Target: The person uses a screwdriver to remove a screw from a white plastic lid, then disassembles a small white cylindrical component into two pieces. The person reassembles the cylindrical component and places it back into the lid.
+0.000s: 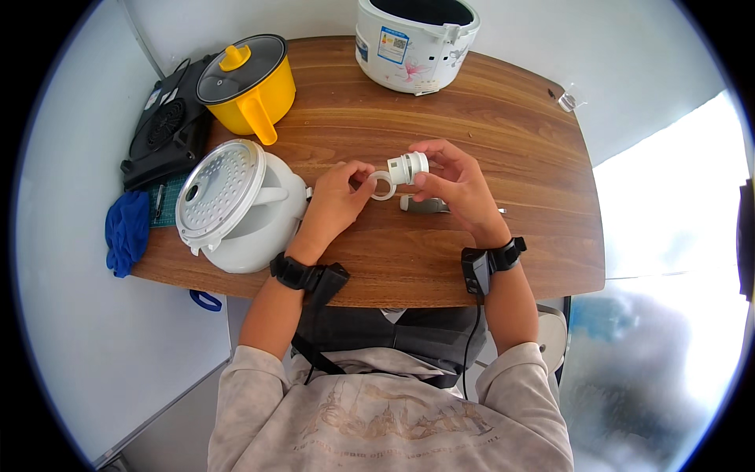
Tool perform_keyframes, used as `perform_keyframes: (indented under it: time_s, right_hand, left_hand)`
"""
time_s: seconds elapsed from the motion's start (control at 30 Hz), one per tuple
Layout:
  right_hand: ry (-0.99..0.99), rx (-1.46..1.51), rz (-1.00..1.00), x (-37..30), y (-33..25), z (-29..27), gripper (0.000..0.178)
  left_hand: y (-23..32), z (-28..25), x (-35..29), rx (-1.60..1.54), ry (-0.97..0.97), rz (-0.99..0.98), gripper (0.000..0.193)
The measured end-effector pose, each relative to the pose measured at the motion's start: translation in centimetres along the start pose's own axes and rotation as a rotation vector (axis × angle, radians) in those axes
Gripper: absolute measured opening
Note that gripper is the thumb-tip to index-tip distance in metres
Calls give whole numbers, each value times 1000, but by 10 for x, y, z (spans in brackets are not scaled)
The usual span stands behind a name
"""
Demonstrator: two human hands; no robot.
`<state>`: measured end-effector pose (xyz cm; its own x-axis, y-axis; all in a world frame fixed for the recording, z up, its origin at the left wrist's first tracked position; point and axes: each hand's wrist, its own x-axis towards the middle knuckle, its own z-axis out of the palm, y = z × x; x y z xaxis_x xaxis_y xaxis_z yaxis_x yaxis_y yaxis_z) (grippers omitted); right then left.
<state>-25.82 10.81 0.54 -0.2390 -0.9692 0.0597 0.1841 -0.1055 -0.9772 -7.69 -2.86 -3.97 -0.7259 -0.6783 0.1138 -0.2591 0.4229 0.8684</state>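
Observation:
Between finger and thumb, my left hand (pixel 344 198) pinches a thin whitish ring (pixel 384 186). My right hand (pixel 458 182) grips a short white plastic cylinder (pixel 403 168) with a slotted side and a wider rim at its right end. Ring and cylinder are very close together above the table; whether they touch I cannot tell. Under my right hand lies a screwdriver (pixel 425 204) with a grey and white handle, its shaft partly hidden by that hand. Left of my left hand stands a white rice cooker lid (pixel 224 197), tilted, with a perforated metal inner plate.
A yellow pot (pixel 259 102) with a glass lid stands at the back left, beside a black appliance base (pixel 167 118). The white rice cooker body (pixel 417 55) is at the far edge. A blue cloth (pixel 127 232) hangs at the left edge, near a green mat (pixel 167 206).

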Motion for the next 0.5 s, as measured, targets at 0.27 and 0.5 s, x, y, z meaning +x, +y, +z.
perform_keyframes:
  time_s: [0.27, 0.5]
  right_hand:
    - [25, 82, 44, 0, -2, -4, 34]
    - [72, 154, 37, -1, -3, -3, 31]
  left_hand:
    - [17, -4, -3, -124, -54, 26, 34]
    - [76, -9, -1, -121, -152, 292, 43]
